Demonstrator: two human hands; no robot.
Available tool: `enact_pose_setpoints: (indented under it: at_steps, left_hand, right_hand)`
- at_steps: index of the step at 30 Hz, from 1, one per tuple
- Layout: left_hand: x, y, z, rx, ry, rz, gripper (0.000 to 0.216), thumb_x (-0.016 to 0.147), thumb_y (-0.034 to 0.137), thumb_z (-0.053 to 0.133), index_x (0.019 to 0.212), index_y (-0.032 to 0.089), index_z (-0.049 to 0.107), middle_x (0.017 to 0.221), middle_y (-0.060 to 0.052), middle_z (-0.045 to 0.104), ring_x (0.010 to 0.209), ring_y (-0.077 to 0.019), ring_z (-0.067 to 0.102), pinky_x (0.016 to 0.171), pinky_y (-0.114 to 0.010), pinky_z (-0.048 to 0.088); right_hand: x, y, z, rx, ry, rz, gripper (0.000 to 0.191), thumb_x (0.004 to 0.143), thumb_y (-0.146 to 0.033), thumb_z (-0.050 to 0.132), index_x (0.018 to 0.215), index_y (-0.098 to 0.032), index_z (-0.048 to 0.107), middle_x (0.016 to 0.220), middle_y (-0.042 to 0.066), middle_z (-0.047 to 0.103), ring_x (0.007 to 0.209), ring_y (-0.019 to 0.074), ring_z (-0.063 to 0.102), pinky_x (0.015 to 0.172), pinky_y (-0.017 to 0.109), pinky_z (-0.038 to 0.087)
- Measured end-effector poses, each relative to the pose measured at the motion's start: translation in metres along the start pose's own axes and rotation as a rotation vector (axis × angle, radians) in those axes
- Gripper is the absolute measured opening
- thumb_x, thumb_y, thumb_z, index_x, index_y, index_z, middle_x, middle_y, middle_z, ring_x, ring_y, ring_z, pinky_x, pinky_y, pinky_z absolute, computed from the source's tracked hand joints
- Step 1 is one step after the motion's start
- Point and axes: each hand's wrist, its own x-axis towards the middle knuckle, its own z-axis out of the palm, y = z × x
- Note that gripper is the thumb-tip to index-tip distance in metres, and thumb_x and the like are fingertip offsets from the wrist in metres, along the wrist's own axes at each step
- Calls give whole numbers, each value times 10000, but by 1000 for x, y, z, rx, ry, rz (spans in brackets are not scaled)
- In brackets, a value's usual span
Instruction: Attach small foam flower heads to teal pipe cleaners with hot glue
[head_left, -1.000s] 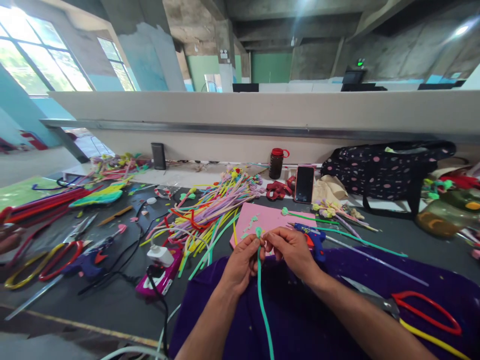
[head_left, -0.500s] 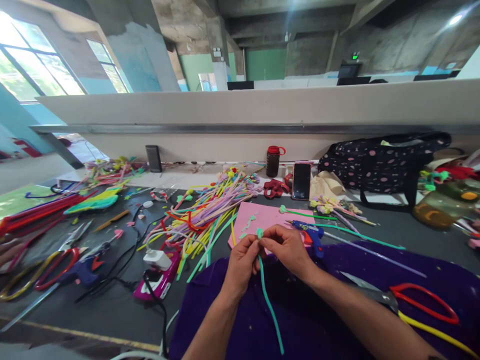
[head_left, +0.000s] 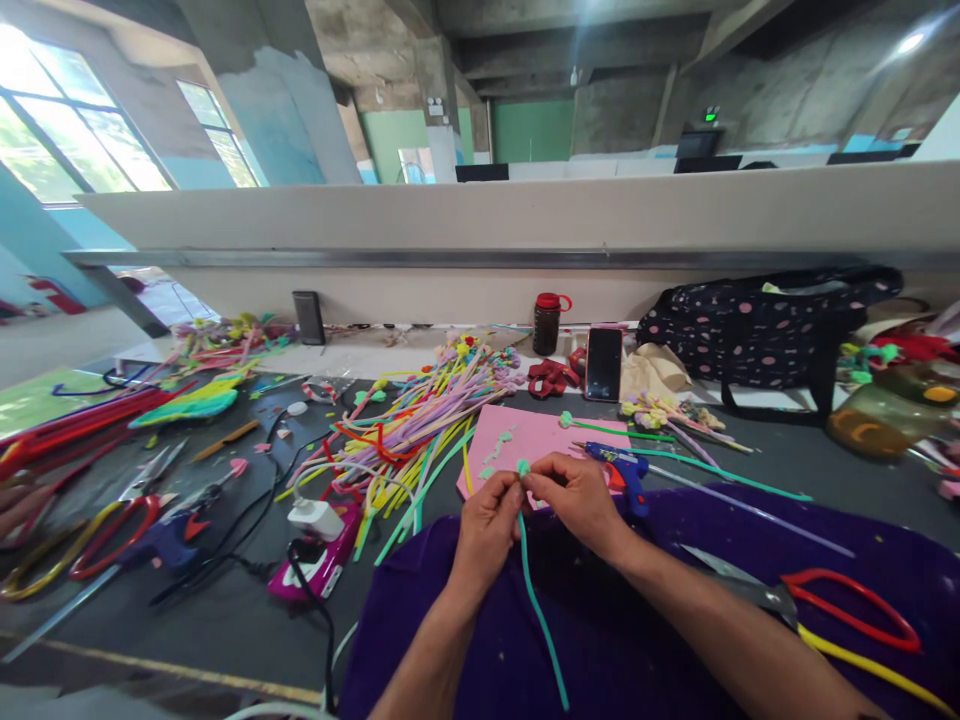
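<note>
Between my two hands is a mint-green pipe-cleaner flower (head_left: pixel 523 468), its small curled head just above my fingertips. The long green stem hangs down over the dark purple cloth (head_left: pixel 420 600). My left hand (head_left: pixel 487 520) pinches it right below the head. From the other side my right hand (head_left: pixel 574 495) has thumb and fingers closed at the same spot. Beyond them lies a pink foam sheet (head_left: pixel 540 425) with mint-green bits on it. A blue glue gun (head_left: pixel 630 478) rests by the sheet's right edge, and another green flower (head_left: pixel 566 420) lies on the sheet.
Red-and-yellow scissors (head_left: pixel 787 605) lie on the cloth at right. A large heap of coloured pipe cleaners (head_left: pixel 427 420) spreads left of the sheet. A magenta power strip (head_left: pixel 315 555) and a second glue gun (head_left: pixel 169 535) are left. Another person's hand (head_left: pixel 19 505) shows at the far left edge.
Almost nothing differs. Both hands and the flower head have shifted very slightly to the right, still pinching at the same place.
</note>
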Motion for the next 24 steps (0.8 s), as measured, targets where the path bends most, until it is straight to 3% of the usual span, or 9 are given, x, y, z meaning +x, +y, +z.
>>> enact_pose_setpoints:
  at_steps: [7,11,18,24]
  left_hand:
    - [-2,6,1,92,79,64,167,727,340,555,689,179,579,535,33,524,410,-72,415,409,-180,313]
    - [3,7,-3,-124,115,-81,235,690,387,588,712,154,581,532,29,550,340,-49,389,334,-169,249]
    - [9,3,-14,-498,95,-259,272,613,356,677,729,134,571,353,93,379,291,-14,276,303,-131,183]
    - [9,2,-15,-584,57,-216,226,639,299,671,716,120,558,561,37,555,295,14,302,281,-128,180]
  right_hand:
    - [1,4,3,61,-27,69,150,708,-288,567,700,-156,639,603,-3,600,553,115,522,522,211,404]
    - [0,4,6,160,-80,151,244,692,-333,588,847,-149,628,624,-3,608,503,100,493,465,199,380]
    - [-10,4,17,168,-227,214,149,693,-299,593,660,-156,565,559,-41,512,431,64,402,414,180,317]
    - [-15,-1,20,325,-351,296,177,763,-286,517,647,-153,513,549,-42,515,402,48,385,404,168,296]
